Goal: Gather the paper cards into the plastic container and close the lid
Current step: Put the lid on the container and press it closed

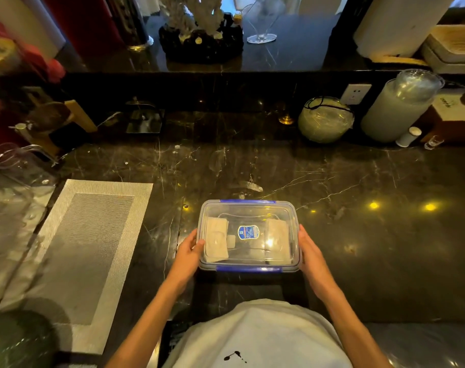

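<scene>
Plastic container (248,261), lid (248,208) on, cards (216,240) inside, sat on counter (358,235); left hand (187,252) and right hand (309,252) gripped its ends.

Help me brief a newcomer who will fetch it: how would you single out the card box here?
Start at the dark marble counter, then the near edge, right of the grey placemat. The box sits between the left hand and right hand: clear, lid on, blue clips, blue sticker, pale cards inside.
</scene>
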`<state>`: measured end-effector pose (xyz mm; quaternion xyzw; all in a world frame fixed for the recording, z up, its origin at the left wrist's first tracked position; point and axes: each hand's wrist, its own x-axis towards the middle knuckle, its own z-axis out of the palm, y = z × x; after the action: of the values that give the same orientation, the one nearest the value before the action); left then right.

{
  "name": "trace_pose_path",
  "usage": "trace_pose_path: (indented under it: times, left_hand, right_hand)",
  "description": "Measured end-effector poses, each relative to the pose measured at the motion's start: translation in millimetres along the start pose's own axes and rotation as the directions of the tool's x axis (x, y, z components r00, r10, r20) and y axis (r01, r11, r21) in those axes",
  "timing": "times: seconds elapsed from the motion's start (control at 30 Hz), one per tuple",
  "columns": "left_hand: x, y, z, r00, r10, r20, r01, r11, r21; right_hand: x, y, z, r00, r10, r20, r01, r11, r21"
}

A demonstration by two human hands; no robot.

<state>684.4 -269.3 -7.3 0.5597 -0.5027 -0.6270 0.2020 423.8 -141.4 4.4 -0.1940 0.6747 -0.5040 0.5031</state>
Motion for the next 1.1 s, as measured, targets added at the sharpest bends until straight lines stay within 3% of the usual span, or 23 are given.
trace_pose_path:
  times: [0.2,0.3,0.37,0.43,0.53,0.6,0.83,1.1]
  left_hand:
    - [16,12,-1,0.999,0.033,-0.035,-0.032,0.998,0.049]
    - [5,5,6,0.988,0.151,-0.028,-0.137,0.951,0.278]
    - [-3,-2,12,0.953,0.303,0.001,-0.259,0.814,0.52]
    - [-5,-9,19,0.903,0.42,0.094,-0.356,0.608,0.71]
    - [-4,-20,32,0.878,0.413,0.24,-0.389,0.326,0.862]
    - [-2,-26,39,0.875,0.417,0.247,-0.358,0.211,0.91]
    - [14,-30,40,0.864,0.437,0.249,-0.361,0.194,0.912]
    - [61,-7,38,0.84,0.493,0.227,-0.369,0.212,0.905]
  right_hand:
    - [7,-10,10,1.0,-0.026,0.007,0.026,0.996,-0.08]
    - [4,-6,7,0.993,-0.113,-0.017,0.1,0.931,-0.35]
    - [0,0,6,0.965,-0.257,0.042,0.223,0.729,-0.647]
    - [-4,6,10,0.921,-0.343,0.184,0.34,0.479,-0.81]
    - [-8,17,24,0.933,-0.224,0.281,0.336,0.266,-0.904]
    - [-7,21,29,0.938,-0.21,0.277,0.316,0.186,-0.93]
    - [11,20,27,0.907,-0.31,0.286,0.343,0.149,-0.928]
    - [57,0,34,0.891,-0.364,0.27,0.35,0.174,-0.92]
